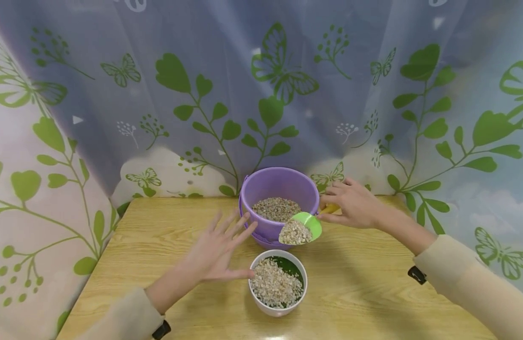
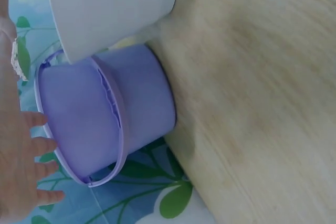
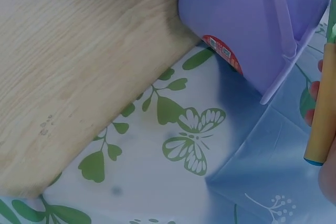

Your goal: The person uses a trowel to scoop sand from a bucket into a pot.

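My right hand (image 1: 350,204) grips the yellow handle (image 3: 321,108) of a small green scoop (image 1: 314,225). Pale, gravel-like granules fill the scoop, which is over the near right rim of a purple bucket (image 1: 267,230). More granules (image 1: 276,208), browner ones, lie in the bucket's bottom. Nearer me stands a white pot (image 1: 278,311), green inside and heaped with pale granules (image 1: 275,285). With fingers spread, my left hand (image 1: 216,252) hovers left of both containers, its thumb tip at the pot's left rim. In the left wrist view, those fingers (image 2: 44,169) overlap the bucket's rim.
Both containers stand on a light wooden table (image 1: 159,241). Behind it hangs a curtain (image 1: 227,94) printed with green leaves and butterflies, close to the bucket's far side. The bucket's purple carrying handle (image 2: 122,124) hangs down along its side.
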A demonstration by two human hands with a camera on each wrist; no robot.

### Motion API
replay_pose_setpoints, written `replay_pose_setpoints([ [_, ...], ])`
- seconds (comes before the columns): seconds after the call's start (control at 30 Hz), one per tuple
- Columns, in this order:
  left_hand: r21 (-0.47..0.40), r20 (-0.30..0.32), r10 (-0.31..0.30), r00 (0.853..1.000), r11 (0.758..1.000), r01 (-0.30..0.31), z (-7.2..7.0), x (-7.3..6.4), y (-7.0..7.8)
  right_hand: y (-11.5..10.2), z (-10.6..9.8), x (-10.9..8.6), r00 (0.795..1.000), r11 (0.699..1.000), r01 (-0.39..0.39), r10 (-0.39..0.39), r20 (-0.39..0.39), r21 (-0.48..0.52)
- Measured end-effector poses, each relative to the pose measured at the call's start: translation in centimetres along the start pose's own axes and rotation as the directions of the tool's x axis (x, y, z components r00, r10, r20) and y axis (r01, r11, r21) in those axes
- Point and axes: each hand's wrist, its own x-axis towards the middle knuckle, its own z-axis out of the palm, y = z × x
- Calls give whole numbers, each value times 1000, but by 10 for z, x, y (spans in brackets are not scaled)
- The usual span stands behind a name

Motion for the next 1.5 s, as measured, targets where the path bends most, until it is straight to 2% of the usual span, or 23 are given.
replay_pose_setpoints([
  [0.47, -79, -2, 44, 999, 996, -44, 17, -17, 21, -12, 2, -17, 999, 999, 40, -40, 10, -36],
  [0.77, -76, -6, 81, 997, 994, -82, 29, -18, 32, -22, 5, -20, 994, 990, 111, -110, 10, -85],
  [1.03, -70, -17, 96, 995, 993, -97, 30, -16, 38, -27, 13, -18, 992, 986, 125, -124, 18, -113],
  [1.3, -72, 26, 85, 996, 994, -83, 31, -15, 42, -29, 19, -15, 990, 981, 136, -139, -16, -138],
  [1.5, -77, 22, 73, 997, 995, -71, 33, -15, 42, -32, 17, -11, 986, 974, 153, -162, -35, -168],
])
